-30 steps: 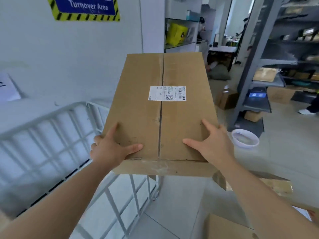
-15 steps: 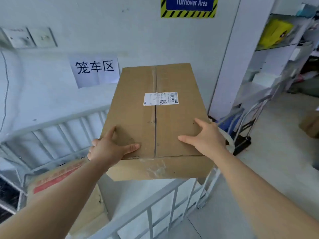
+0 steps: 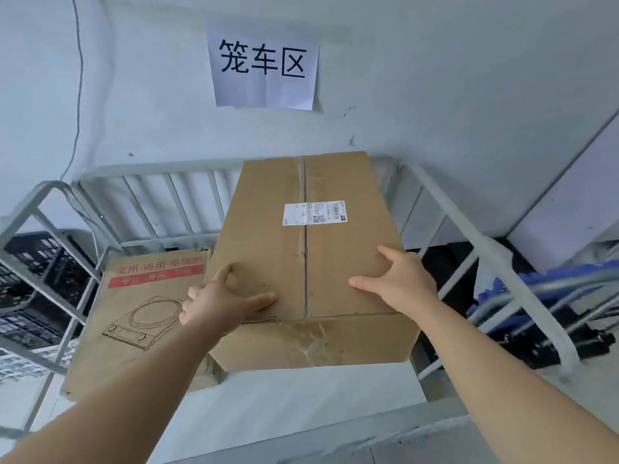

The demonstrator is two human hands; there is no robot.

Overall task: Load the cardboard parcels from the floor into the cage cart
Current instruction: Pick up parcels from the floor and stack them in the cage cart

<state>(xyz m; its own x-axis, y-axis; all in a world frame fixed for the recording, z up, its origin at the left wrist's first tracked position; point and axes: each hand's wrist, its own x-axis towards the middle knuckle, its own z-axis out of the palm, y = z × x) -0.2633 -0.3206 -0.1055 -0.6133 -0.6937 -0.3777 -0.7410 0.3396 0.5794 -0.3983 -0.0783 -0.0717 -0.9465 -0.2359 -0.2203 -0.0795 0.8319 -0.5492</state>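
Two hands, the left hand (image 3: 217, 306) and right hand (image 3: 402, 286), clamp the near corners of one plain parcel (image 3: 311, 256), now lower and past the near rail into the one cage cart (image 3: 449, 211), beside a second, printed parcel (image 3: 140, 313).

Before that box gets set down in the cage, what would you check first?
1. Grip: left hand and right hand hold the parcel at its near corners: ok.
2. Parcel above the cart, inside the rails: ok.
3. Bare cart floor below for it: ok.
4. Gap to the printed box: cannot tell, their edges overlap in view.
5. Nothing to pinch beneath the parcel: cannot tell, underside hidden.
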